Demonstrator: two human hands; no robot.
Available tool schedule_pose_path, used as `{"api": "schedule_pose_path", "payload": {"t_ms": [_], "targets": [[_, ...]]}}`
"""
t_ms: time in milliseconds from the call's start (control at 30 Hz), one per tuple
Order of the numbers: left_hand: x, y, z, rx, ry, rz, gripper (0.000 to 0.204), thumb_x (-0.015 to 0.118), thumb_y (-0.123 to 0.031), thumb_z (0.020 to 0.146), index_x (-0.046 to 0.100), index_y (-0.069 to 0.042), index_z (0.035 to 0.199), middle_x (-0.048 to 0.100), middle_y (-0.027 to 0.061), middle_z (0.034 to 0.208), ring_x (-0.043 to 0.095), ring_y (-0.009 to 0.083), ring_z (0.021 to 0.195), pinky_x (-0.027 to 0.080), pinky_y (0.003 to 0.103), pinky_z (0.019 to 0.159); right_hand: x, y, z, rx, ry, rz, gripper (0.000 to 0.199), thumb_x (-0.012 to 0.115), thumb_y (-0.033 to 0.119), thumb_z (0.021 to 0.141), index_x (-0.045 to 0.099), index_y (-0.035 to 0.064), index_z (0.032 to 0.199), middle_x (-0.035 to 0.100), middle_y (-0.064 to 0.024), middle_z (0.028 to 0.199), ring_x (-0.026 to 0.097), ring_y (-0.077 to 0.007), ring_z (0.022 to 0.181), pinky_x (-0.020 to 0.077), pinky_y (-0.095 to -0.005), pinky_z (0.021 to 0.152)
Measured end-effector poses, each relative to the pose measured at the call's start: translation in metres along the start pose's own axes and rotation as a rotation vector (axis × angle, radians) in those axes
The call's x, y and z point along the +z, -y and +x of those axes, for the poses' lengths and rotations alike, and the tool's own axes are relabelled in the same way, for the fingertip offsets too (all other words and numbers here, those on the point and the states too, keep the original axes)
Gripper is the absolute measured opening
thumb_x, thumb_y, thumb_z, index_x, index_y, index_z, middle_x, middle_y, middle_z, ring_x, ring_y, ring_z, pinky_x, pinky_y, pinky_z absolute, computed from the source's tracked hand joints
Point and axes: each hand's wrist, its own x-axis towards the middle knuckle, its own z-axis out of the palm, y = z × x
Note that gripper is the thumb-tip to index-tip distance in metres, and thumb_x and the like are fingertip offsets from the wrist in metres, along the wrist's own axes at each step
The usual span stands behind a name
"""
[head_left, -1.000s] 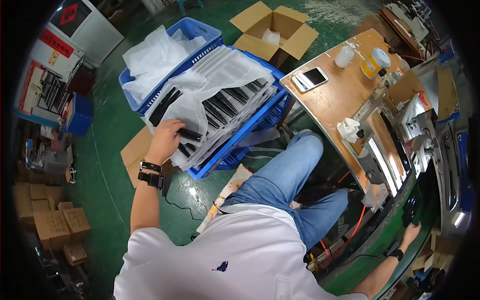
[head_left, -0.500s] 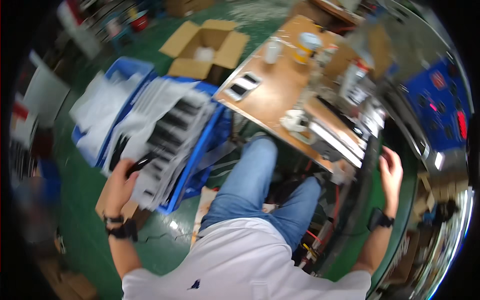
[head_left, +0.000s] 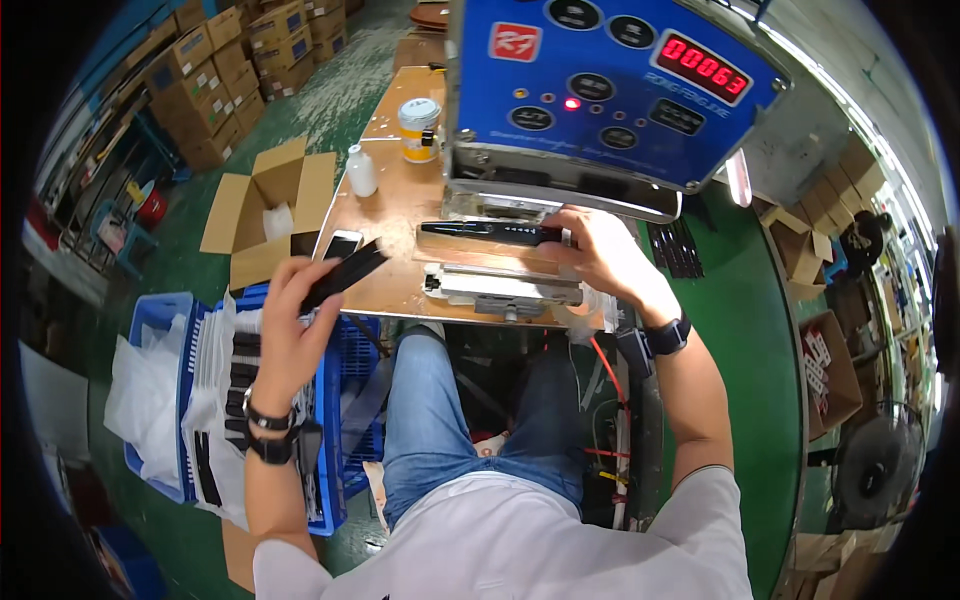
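Observation:
My left hand point(head_left: 293, 325) grips a slim black plastic piece point(head_left: 347, 273) near the left edge of the wooden workbench, its far end pointing up to the right. Under the blue machine head, my right hand point(head_left: 605, 250) has its fingers around the right end of a long black plastic part point(head_left: 480, 233) with small marks along it. That part lies level over the machine's holding bed; its right end is hidden by my fingers. A metal fixture bar point(head_left: 505, 285) runs just in front of it.
The blue control box point(head_left: 620, 90) with a red lit display hangs over the bench. A white bottle point(head_left: 361, 171), a yellow-and-white tub point(head_left: 419, 130) and a phone-like item point(head_left: 345, 243) stand left. Blue crates point(head_left: 160, 390) hold wrapped black pieces. More black strips point(head_left: 676, 250) lie right.
My view has swung toward the bench and machine. My left hand has come up from the crate with a black piece; my right hand has reached in onto the black part at the machine.

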Motion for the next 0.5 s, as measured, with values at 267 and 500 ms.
{"api": "schedule_pose_path", "payload": {"t_ms": [267,500], "targets": [[0.104,-0.018,0.09,0.322,0.143,-0.075,0.04,0.079,-0.006,0.087,0.07,-0.004,0.127,0.07,0.0151,0.117,0.067,0.0352,0.108,0.053,0.045,0.095,-0.055,-0.042,-0.106,0.232,-0.244,-0.061,0.03,0.081,0.019,0.093,0.075,-0.0006,0.115,0.067,-0.0061,0.092,0.062,-0.0147,0.069,0.0504,-0.0294,0.064],[0.126,-0.035,0.096,0.516,0.264,0.195,0.051,0.082,-0.018,0.085,0.069,-0.006,0.132,0.068,0.0136,0.133,0.064,0.0343,0.119,0.049,0.047,0.101,-0.066,-0.198,-0.268,0.926,-0.582,-0.007,0.03,0.083,0.026,0.09,0.079,-0.0006,0.103,0.066,-0.0063,0.075,0.06,-0.0165,0.064,0.0499,-0.0321,0.064]]}}
